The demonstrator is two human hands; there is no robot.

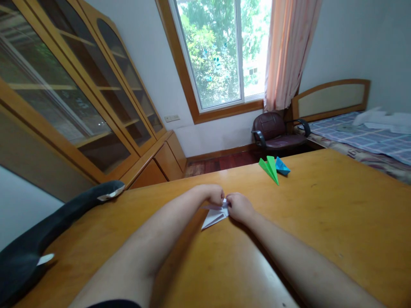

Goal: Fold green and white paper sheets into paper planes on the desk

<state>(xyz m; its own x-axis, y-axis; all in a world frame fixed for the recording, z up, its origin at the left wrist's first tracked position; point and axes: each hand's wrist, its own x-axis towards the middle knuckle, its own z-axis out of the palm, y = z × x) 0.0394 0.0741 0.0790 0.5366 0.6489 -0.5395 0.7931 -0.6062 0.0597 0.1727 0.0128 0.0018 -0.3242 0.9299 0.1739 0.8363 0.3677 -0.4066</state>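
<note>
A folded piece of white paper lies on the wooden table, its pointed end turned toward me. My left hand is closed on the paper's far left part, with the wrist bent over it. From the right, my right hand pinches the far right edge of the same paper. The two hands are close together, and the fingertips partly hide the folds between them. Farther off to the right rest a green paper plane and a small blue paper boat, side by side.
A dark, long stuffed object lies along the table's left edge. Past the table stand a glass-door cabinet, a maroon armchair and a bed with a checked cover. A window is behind.
</note>
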